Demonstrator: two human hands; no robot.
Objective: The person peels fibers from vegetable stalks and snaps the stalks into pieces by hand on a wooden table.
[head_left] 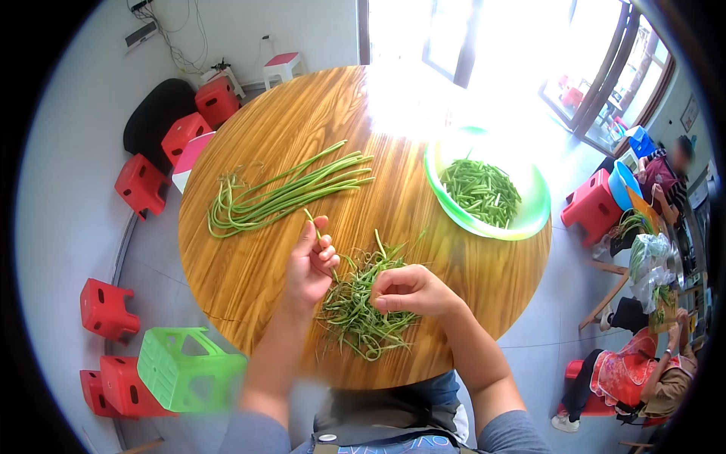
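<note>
My left hand [310, 268] is closed around a thin green garlic scape [308, 215], whose tip sticks up past the thumb. To its right, my right hand [414, 290] is curled in a pinch over a tangled pile of thin green trimmings [367, 329]. Whether a small bit sits between those fingertips is hidden. Beyond my left hand lies a bunch of long garlic scapes [302, 189], with thin, bent ends toward the left. A green-and-white bowl [538, 208] at the right holds many short cut green pieces [480, 193].
Everything rests on a round wooden table [249, 276]. Red stools [142, 186] and a green stool [189, 371] stand at the left. At the right, a person in a red apron [624, 371] sits low, and another person [662, 170] is near a blue basin [624, 185].
</note>
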